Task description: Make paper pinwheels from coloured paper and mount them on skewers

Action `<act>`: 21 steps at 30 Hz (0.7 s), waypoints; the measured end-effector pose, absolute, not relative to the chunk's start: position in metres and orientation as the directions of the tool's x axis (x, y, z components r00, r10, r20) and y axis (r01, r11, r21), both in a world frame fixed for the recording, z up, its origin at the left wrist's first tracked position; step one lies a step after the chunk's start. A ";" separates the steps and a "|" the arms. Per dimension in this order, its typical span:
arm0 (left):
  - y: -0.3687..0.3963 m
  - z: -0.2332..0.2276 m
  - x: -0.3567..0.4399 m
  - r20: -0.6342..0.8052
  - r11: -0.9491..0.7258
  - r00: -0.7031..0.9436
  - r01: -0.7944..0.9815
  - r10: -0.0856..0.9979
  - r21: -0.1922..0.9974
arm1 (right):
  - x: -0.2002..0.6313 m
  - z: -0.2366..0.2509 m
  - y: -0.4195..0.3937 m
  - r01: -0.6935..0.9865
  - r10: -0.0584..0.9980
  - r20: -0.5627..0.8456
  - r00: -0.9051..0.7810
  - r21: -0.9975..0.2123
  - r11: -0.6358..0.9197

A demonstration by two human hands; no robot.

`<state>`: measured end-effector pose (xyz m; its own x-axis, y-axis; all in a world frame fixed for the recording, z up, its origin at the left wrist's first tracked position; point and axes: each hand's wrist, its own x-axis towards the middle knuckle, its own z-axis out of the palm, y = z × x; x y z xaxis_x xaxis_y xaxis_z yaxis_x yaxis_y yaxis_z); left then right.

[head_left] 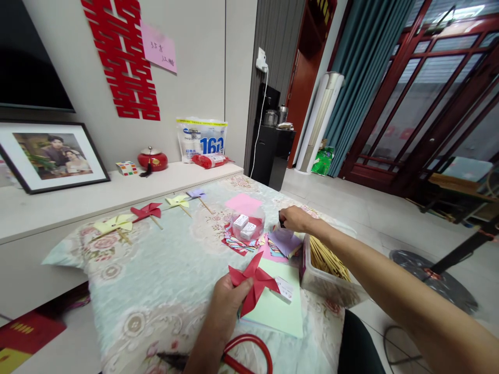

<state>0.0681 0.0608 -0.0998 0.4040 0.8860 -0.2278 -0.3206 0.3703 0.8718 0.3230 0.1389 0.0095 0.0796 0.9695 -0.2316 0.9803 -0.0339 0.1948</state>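
Two hands are busy at a table with a flowery cloth [156, 265]. The left hand [228, 296] pinches a red pinwheel [255, 283] between its thumb and fingers. The pinwheel is up near the front of the table, in front of some light green paper [290, 314]. A little white box [285, 291] lies on that paper, partly behind one red tip.

The right hand [295, 218] reaches far out, by some purple paper [285, 241]. Its fingers bend down. A small dark thing [281, 218] shows at the fingertips, but I can't tell what it is, or whether the fingers are pinching it.

Under the right arm is a clear box [331, 291] full of thin sticks [327, 259]. Left of the purple paper, a round tub [260, 221] has small white boxes [248, 231] in it. Scissors [267, 350] with red handles lie by the left arm. Four more pinwheels [146, 211], two yellow, one red and one purple, sit in a row along the far left side.
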 end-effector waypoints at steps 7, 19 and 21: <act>0.061 -0.100 0.068 -0.231 0.376 0.410 -0.316 0.882 0.871 | 0.322 0.015 0.137 0.997 0.969 -0.237 0.075 0.032 -0.070; 0.062 -0.099 0.069 -0.228 0.347 0.359 -0.314 0.905 0.884 | 0.289 0.041 0.080 0.841 0.985 -0.143 -0.092 -0.542 0.000; 0.061 -0.097 0.069 -0.209 0.313 0.325 -0.310 0.922 0.898 | 0.274 0.041 0.056 0.787 0.985 -0.116 -0.126 -0.616 0.028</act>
